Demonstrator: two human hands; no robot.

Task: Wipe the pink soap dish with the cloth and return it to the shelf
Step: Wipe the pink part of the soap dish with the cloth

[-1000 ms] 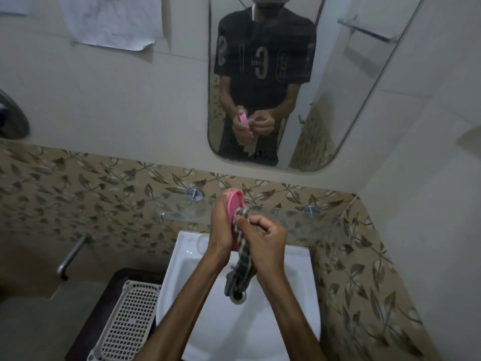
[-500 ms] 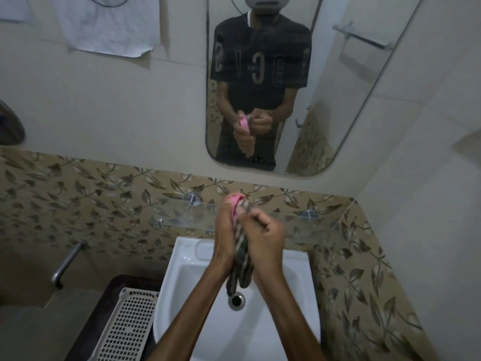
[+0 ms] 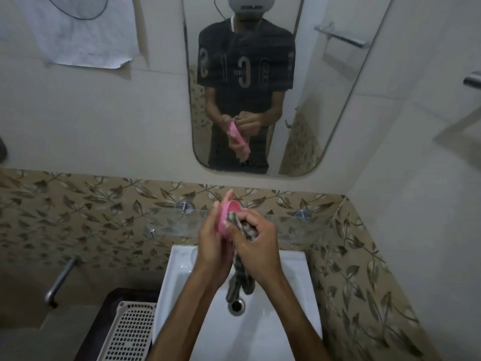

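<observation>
2 hands meet above the sink (image 3: 299,277) — left hand (image 3: 212,246) grips the pink soap dish (image 3: 224,217) on edge, long axis toward 12 o'clock; right hand (image 3: 256,243) pinches the cloth (image 3: 240,277) into its hollow.

The glass shelf (image 3: 276,225) just behind the hands has bare room; the sink (image 3: 273,332) below is open.

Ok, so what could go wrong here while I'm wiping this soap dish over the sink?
The left hand holds the pink soap dish on edge above the sink; if it is wet, it might slip and drop into the basin. The cloth, gripped by the right hand, hangs close to the drain and could pick up dirt there.
</observation>
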